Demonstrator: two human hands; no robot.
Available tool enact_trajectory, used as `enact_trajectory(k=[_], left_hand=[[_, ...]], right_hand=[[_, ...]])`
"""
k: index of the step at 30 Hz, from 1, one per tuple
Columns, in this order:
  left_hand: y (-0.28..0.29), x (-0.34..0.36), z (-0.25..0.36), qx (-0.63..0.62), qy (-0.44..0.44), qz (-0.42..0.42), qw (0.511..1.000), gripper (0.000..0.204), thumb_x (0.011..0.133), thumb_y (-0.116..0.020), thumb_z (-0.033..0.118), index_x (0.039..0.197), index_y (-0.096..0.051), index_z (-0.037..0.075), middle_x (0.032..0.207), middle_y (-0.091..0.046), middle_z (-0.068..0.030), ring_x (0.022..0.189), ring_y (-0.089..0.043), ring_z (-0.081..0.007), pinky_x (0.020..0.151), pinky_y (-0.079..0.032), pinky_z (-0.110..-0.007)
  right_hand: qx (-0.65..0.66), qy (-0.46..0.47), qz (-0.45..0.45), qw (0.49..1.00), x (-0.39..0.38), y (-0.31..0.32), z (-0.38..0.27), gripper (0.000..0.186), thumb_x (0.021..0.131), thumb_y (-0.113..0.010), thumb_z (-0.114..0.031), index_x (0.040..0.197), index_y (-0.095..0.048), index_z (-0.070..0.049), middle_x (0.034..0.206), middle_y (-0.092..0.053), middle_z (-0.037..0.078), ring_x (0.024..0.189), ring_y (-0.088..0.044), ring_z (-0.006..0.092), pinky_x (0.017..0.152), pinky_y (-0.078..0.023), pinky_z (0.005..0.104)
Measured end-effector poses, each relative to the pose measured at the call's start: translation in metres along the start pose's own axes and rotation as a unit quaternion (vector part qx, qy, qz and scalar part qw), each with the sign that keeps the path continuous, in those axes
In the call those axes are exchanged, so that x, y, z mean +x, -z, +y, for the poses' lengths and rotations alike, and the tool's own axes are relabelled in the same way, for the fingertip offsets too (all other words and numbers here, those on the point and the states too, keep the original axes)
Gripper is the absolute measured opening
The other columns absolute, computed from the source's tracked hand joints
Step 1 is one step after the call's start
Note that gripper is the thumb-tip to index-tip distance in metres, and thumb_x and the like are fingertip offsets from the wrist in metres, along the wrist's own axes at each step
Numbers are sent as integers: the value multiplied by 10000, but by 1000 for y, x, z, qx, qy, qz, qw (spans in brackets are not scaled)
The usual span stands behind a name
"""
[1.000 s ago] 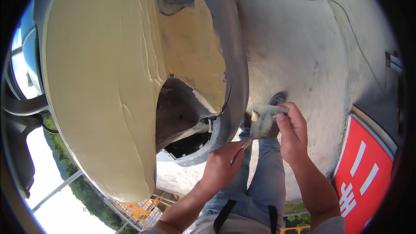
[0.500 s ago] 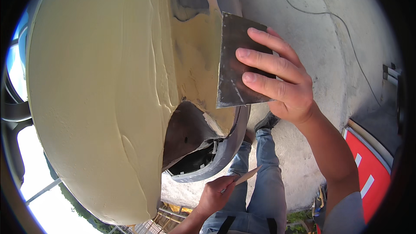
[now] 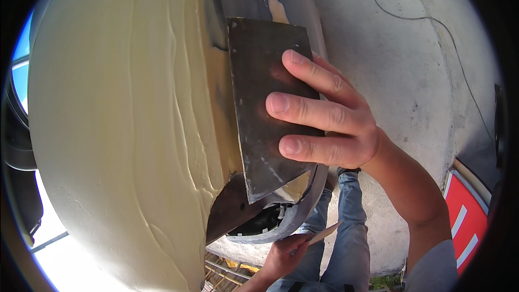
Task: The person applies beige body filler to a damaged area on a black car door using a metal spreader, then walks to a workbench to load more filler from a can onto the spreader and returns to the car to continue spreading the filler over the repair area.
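Observation:
A large curved car panel [image 3: 119,130] is coated with cream body filler, which stands in long ridges near its right edge. My right hand [image 3: 335,113] holds a flat dark spreader [image 3: 270,167], three fingers lying across its face; the thumb is hidden. The spreader lies over the lower tan area beside those ridges, its left edge close to them; whether the edge touches is hard to tell. Lower down, my left hand [image 3: 289,254] is closed around a thin, flat, light-coloured piece [image 3: 325,232], seen nearly edge-on, in front of my legs.
Below the spreader is a dark opening [image 3: 230,208] in the bodywork, with a grey bumper-like rim [image 3: 319,189]. A thin cable [image 3: 459,57] curves over the concrete floor [image 3: 389,75]. A red board with white marks [image 3: 467,216] stands at right.
My right hand has brought the spreader left and down, over the tan area and closer to the filler ridges. My left hand still grips the flat piece. The whole view has shifted slightly.

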State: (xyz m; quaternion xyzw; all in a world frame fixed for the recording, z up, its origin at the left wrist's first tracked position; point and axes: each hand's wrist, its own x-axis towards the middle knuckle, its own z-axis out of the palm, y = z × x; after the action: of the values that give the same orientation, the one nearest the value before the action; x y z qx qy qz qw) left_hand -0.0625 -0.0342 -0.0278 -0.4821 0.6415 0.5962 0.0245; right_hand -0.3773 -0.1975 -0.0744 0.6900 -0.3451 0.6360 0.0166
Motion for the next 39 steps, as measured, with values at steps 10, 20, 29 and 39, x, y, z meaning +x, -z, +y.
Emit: enact_trajectory(k=[10, 20, 29, 39], left_hand=[[3, 6, 11, -13, 1, -15, 1000, 233, 963, -661, -10, 1189, -719, -9, 990, -758, -174, 862, -761, -287, 779, -582, -347], [5, 7, 15, -30, 4, -24, 999, 222, 965, -653, -13, 1179, -715, -16, 965, -750, -172, 853, -757, -279, 774, -586, -346], [4, 1, 8, -16, 8, -14, 1000, 221, 959, -661, -10, 1170, -727, -11, 982, -763, -172, 868, -766, -269, 784, -593, -340], [4, -5, 17, -14, 1, -8, 1000, 230, 954, -677, -5, 1176, -734, -18, 1014, -770, -184, 891, -773, -265, 802, -598, -339]], right_hand=[[-9, -29, -19, 999, 1, -7, -10, 360, 944, -719, -87, 1279, -680, -214, 1429, -652, 91, 1400, -526, 499, 1186, -417, 593], [-43, -89, -58, 993, -9, 6, -12, 322, 837, -749, -131, 1150, -808, -182, 1384, -698, 36, 1372, -582, 393, 1118, -471, 551], [-75, -146, -136, 977, -30, 27, -36, 276, 869, -726, -106, 1130, -798, -159, 1389, -683, 33, 1381, -566, 393, 1108, -477, 567], [-119, -134, -151, 972, -41, 57, -53, 254, 849, -790, -149, 1099, -779, -188, 1354, -707, 33, 1378, -580, 388, 1182, -397, 571]])
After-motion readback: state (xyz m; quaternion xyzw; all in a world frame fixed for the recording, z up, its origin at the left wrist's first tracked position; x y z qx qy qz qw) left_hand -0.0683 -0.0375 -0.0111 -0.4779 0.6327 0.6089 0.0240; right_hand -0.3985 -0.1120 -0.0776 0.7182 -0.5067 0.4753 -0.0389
